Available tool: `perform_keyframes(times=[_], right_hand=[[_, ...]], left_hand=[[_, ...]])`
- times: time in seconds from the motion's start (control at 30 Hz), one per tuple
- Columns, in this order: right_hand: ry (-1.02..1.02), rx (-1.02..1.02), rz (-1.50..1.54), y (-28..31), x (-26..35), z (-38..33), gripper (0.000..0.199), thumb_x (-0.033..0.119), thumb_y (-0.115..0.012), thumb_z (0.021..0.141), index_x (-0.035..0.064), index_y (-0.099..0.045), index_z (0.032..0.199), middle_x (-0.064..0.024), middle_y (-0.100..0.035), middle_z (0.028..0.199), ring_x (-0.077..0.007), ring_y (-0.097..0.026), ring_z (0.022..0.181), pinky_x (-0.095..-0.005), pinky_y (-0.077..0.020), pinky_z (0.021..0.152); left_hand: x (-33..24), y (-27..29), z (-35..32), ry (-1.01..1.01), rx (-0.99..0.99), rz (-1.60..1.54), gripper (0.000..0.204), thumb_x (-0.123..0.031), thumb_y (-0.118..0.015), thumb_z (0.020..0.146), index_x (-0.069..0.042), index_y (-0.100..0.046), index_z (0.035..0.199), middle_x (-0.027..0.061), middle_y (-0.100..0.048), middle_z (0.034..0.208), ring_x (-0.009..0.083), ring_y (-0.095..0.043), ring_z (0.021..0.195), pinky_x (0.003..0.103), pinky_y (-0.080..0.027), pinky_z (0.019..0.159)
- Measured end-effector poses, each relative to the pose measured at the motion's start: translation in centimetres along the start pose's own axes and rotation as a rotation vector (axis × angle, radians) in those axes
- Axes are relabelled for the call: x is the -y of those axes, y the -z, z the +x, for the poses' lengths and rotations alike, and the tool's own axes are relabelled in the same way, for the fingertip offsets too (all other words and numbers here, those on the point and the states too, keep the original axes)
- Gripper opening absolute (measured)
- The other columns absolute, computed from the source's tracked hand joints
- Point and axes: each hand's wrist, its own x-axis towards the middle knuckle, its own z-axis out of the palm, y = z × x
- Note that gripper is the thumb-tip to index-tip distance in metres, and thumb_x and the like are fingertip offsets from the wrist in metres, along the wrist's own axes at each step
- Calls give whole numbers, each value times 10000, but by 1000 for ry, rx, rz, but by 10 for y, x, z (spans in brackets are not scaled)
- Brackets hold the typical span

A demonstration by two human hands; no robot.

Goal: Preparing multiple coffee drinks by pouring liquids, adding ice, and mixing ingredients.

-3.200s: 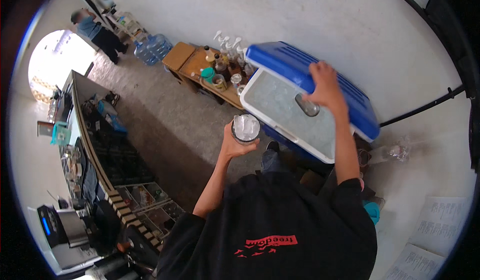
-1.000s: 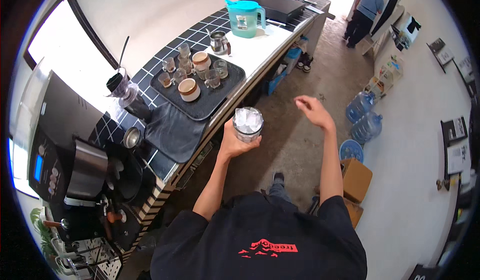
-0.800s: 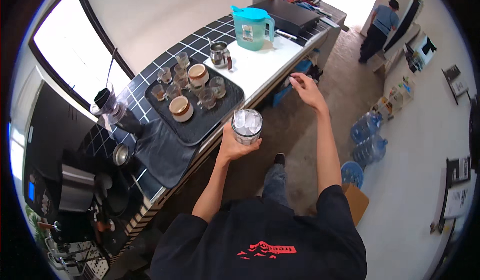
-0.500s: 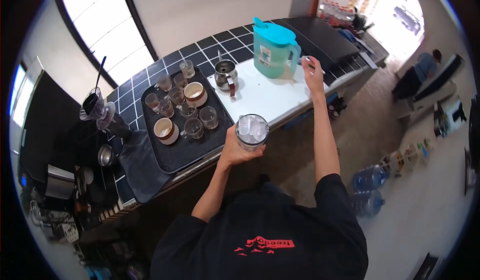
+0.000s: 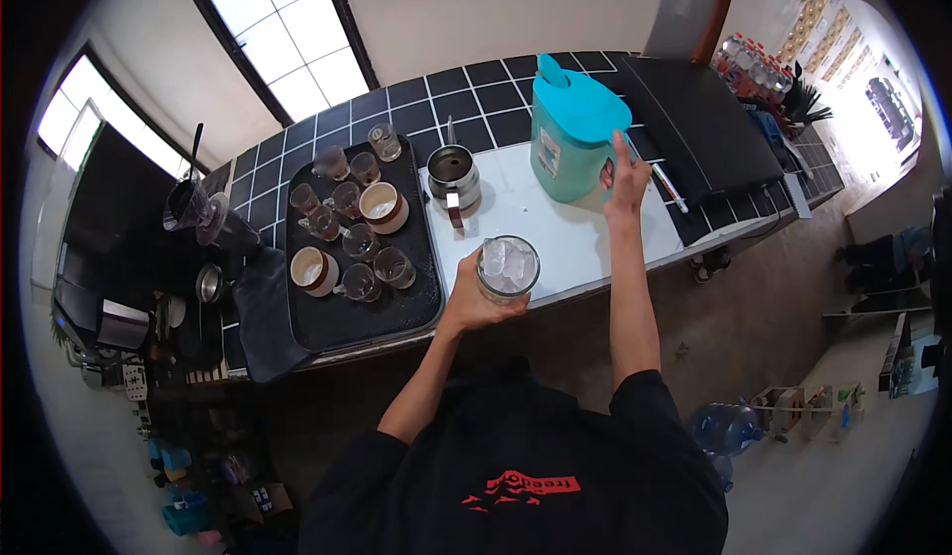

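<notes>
Right hand (image 5: 625, 170) at the handle of the teal pitcher (image 5: 570, 136); left hand (image 5: 474, 297) clasps a glass of ice (image 5: 508, 265).

The pitcher stands upright on the white counter (image 5: 565, 238), the right-hand fingers wrapped at its handle side; full closure cannot be confirmed. The 1 glass is held level just left of and nearer than that hand. Advised: secure the handle fully before lifting, keep the glass steady and clear of the metal jug (image 5: 454, 173) and the tray (image 5: 337, 319) further left.
</notes>
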Motion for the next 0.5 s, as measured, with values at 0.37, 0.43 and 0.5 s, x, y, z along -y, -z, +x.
perform_keyframes(times=[0.37, 0.43, 0.5], right_hand=[[103, -371, 29, 58, 59, -26, 337, 330, -732, 816, 38, -641, 674, 15, -484, 518, -62, -373, 366, -228, -232, 347], [125, -311, -21, 78, 86, -39, 352, 361, -705, 823, 36, -654, 697, 4, -517, 531, -66, -385, 361, -221, -222, 337], [110, -336, -96, 85, 120, -49, 353, 406, -673, 830, 63, -647, 748, 12, -535, 578, -50, -389, 386, -200, -213, 343]], left_hand=[[19, 0, 24, -57, -64, 5, 605, -177, -831, 581, 25, -583, 1095, 106, -655, 1009, 188, -627, 945, 315, -489, 888], [20, -5, 28, -55, -71, -10, 608, -175, -832, 581, 24, -582, 1099, 108, -652, 1020, 189, -624, 956, 316, -486, 893], [16, -9, 35, -75, -78, -14, 607, -175, -833, 586, 22, -581, 1103, 109, -649, 1031, 186, -620, 971, 317, -481, 903]])
